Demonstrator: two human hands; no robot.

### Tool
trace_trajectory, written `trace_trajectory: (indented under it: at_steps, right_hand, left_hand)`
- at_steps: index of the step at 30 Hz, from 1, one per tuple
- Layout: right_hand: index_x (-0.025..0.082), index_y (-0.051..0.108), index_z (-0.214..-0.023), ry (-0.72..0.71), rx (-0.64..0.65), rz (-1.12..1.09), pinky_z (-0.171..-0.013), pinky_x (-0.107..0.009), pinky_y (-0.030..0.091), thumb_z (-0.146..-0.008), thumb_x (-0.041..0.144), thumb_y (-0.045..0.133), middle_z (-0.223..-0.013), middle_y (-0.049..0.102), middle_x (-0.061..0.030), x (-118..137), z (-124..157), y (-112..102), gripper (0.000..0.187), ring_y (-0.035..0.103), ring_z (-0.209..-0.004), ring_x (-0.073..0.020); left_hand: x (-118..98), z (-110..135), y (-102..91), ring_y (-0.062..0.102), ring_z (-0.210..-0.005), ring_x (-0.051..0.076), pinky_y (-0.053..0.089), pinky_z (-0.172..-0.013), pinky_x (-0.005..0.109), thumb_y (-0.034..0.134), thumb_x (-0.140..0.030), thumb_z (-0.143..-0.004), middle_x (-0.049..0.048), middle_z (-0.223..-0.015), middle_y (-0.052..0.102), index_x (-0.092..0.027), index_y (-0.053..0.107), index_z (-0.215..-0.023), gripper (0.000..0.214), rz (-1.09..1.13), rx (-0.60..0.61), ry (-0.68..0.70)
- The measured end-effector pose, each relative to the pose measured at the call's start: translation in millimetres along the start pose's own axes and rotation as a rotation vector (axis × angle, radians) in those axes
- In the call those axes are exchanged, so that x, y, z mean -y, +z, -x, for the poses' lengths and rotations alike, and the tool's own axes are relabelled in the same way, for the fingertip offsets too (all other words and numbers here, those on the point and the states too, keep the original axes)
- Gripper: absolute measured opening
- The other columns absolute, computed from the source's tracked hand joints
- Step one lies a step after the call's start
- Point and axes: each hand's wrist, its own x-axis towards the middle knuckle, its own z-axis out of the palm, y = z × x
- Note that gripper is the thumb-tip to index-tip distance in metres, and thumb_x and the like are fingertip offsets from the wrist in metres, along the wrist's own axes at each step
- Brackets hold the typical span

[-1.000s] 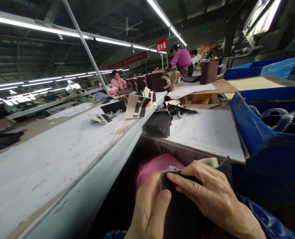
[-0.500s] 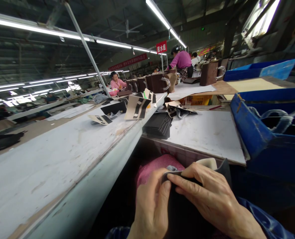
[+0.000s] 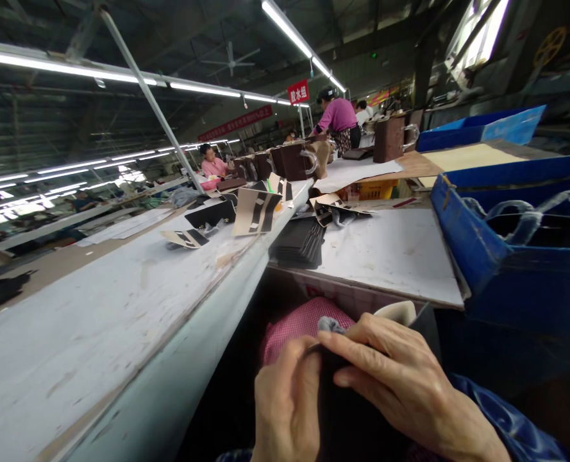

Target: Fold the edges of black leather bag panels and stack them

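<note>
Low in the view, my left hand (image 3: 285,398) pinches the upper left edge of a black leather-like panel (image 3: 354,417) between thumb and fingers. My right hand (image 3: 400,378) lies over the same top edge, its fingertips close to the left thumb. The panel hangs down in front of my body, and its lower part is lost in shadow. Behind the right fingers a curled cream part (image 3: 396,312) shows; whether it belongs to the panel I cannot tell. A small grey wad (image 3: 331,324) sits just beyond the fingertips, by a pink dotted cloth (image 3: 285,330).
A long white-topped table (image 3: 121,308) runs along the left, bearing cream-and-black pieces (image 3: 253,212). Ahead, a stack of black panels (image 3: 297,244) lies on a side table (image 3: 395,250). A blue bin (image 3: 481,256) with wrapped handles stands right. Farther back are brown bags (image 3: 292,162) and co-workers (image 3: 340,119).
The whole view has swung slightly, so the surroundings sit farther left. The panel's top edge has tilted between my fingers, and more of the grey wad shows. Both hands keep their hold.
</note>
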Motion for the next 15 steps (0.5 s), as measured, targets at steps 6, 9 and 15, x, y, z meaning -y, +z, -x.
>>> trace_trajectory:
  at_steps: [6,9,15]
  right_hand:
    - [0.018,0.064,-0.104,0.111,-0.067,-0.033,-0.07,-0.021,0.051,-0.099,0.032,0.055,-0.085,0.068,-0.0024,-6,11,3,0.018,0.064,-0.074,-0.0099]
    - [0.016,0.065,-0.1,0.156,-0.064,-0.095,-0.062,-0.022,0.051,-0.095,0.025,0.062,-0.08,0.066,-0.0028,-9,13,7,0.011,0.061,-0.069,-0.0112]
    - [0.015,0.067,-0.094,0.167,-0.052,-0.192,-0.06,-0.02,0.05,-0.093,0.015,0.062,-0.075,0.063,-0.0024,-12,15,13,0.005,0.059,-0.066,-0.0099]
  left_hand:
    - [-14,5,9.6,0.06,-0.064,0.009,0.046,-0.068,0.02,0.05,-0.038,-0.096,-0.0044,-0.081,0.072,-0.027,0.068,-0.095,0.021,0.03,0.005,-0.188]
    - [-15,2,11.5,0.064,-0.065,0.006,0.045,-0.066,0.016,0.051,-0.038,-0.096,-0.0052,-0.081,0.074,-0.026,0.067,-0.094,0.02,0.083,0.043,-0.224]
    - [-14,1,15.2,0.064,-0.063,0.004,0.047,-0.062,0.013,0.053,-0.035,-0.096,-0.0055,-0.08,0.074,-0.024,0.065,-0.094,0.016,0.122,0.04,-0.214]
